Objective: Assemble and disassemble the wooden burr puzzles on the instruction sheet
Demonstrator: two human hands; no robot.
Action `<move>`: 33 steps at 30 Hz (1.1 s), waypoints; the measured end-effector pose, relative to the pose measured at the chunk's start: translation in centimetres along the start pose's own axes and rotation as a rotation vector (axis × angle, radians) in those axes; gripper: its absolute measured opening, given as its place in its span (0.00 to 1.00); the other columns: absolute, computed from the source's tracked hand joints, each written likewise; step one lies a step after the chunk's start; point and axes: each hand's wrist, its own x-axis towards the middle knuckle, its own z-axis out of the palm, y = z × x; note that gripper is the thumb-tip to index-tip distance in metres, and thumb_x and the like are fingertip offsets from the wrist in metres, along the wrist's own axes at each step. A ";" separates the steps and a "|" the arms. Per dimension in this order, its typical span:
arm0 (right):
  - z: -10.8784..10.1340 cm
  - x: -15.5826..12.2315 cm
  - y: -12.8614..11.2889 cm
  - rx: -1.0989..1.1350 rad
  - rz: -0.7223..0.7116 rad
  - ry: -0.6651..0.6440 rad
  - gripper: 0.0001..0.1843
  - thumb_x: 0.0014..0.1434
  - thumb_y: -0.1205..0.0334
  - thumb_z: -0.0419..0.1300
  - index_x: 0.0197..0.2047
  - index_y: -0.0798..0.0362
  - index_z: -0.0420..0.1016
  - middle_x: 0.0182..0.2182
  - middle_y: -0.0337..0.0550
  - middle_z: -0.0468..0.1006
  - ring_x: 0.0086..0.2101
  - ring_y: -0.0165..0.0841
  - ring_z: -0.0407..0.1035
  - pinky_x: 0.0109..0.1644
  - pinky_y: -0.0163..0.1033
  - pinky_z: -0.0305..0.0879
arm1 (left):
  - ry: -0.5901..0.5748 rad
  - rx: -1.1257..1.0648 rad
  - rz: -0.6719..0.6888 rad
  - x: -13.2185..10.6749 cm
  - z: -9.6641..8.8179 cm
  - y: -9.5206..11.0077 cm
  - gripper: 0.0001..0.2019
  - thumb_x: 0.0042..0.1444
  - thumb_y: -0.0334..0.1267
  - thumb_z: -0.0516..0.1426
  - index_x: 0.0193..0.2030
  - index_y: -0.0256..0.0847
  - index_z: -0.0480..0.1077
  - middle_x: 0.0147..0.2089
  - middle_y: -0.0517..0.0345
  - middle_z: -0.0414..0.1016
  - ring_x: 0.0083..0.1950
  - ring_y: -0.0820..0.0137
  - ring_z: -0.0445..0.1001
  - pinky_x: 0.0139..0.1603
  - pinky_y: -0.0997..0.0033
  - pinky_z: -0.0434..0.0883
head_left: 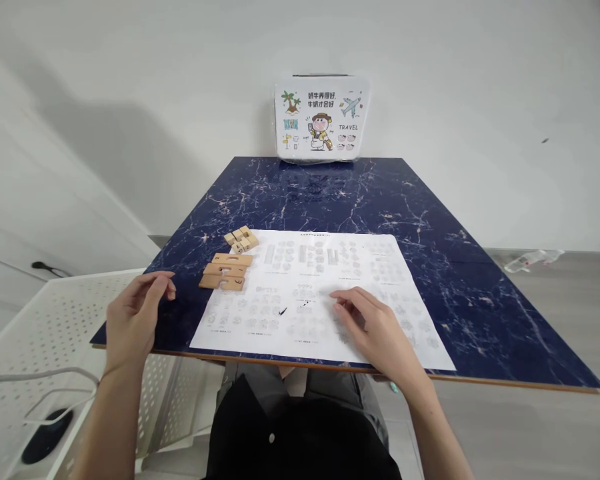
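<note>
Head camera: the left hand (135, 313) hovers loosely curled and empty, wooden pieces (226, 271) just right of its fingertips; the right hand (375, 330) lies flat, released, on the printed sheet (260, 333).

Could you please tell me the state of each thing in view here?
left hand, empty, fingers loosely curled above the table edge.
right hand, empty, palm down on the printed sheet.
printed sheet, unfolded, flat on the table.
flat wooden pieces, lying flat, side by side, unheld.
small wooden blocks, clustered, unheld.
cartoon case, upright at the table's far edge.
plastic bottle, lying on its side.
</note>
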 end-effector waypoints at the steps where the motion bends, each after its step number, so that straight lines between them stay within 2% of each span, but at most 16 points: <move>1: 0.0 0.0 0.0 -0.001 0.001 0.001 0.12 0.76 0.57 0.53 0.55 0.46 0.76 0.44 0.45 0.80 0.41 0.39 0.75 0.44 0.42 0.71 | 0.000 -0.001 0.007 0.0 0.0 0.0 0.05 0.62 0.39 0.64 0.40 0.42 0.80 0.32 0.61 0.73 0.34 0.71 0.70 0.42 0.69 0.67; 16: 0.1 -0.1 0.0 -0.017 -0.018 -0.015 0.14 0.76 0.55 0.51 0.54 0.48 0.76 0.44 0.49 0.80 0.42 0.40 0.75 0.44 0.44 0.72 | -0.001 0.034 -0.014 -0.2 0.2 0.3 0.07 0.62 0.40 0.63 0.42 0.40 0.79 0.31 0.60 0.73 0.34 0.71 0.70 0.41 0.69 0.69; 33: 0.1 0.0 -0.4 -0.002 0.000 -0.022 0.13 0.76 0.55 0.52 0.53 0.47 0.77 0.44 0.48 0.80 0.42 0.41 0.75 0.45 0.44 0.73 | -0.051 0.076 -0.045 -0.2 -0.5 0.1 0.09 0.64 0.44 0.63 0.43 0.41 0.79 0.32 0.60 0.74 0.35 0.71 0.72 0.42 0.70 0.70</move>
